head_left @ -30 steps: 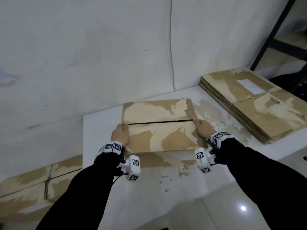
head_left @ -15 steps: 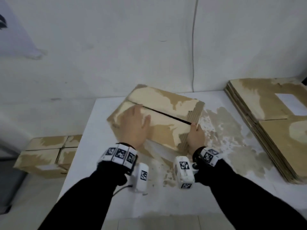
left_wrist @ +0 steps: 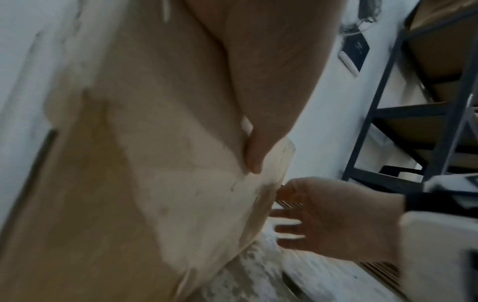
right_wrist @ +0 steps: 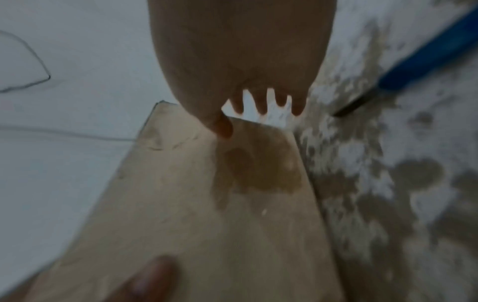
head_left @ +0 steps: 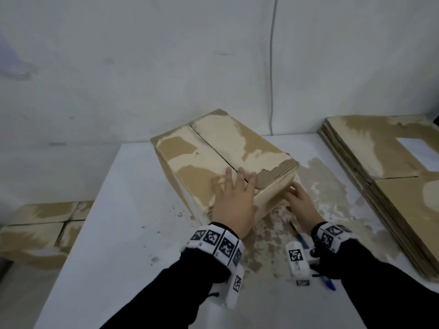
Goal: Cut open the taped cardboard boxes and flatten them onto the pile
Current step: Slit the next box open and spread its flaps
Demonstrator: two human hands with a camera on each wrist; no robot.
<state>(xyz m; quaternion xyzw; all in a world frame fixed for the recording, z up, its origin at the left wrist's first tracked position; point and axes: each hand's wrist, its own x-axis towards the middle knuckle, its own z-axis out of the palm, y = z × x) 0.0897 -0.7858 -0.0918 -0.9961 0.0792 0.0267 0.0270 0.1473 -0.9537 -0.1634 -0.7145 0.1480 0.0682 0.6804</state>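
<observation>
A brown cardboard box [head_left: 209,160] with a slit top seam sits skewed on the white table [head_left: 114,233], one corner toward me. My left hand [head_left: 235,193] lies flat on the top at that near corner, fingers straight across the seam. My right hand [head_left: 298,200] rests with straight fingers against the low edge of the box's end face. In the left wrist view the right hand [left_wrist: 333,216] is spread beside the box [left_wrist: 155,183]. A blue cutter [head_left: 305,243] lies on the table under my right wrist, also in the right wrist view [right_wrist: 426,59].
The pile of flattened cardboard [head_left: 392,176] covers the table's right side. More taped boxes [head_left: 40,229] sit low to the left of the table. A wall stands right behind the table. A dark metal shelf [left_wrist: 413,126] stands off to the right.
The box has turned so its seam runs diagonally and a corner faces me. My left hand moved from the left edge onto the top; my right hand slid to the end face.
</observation>
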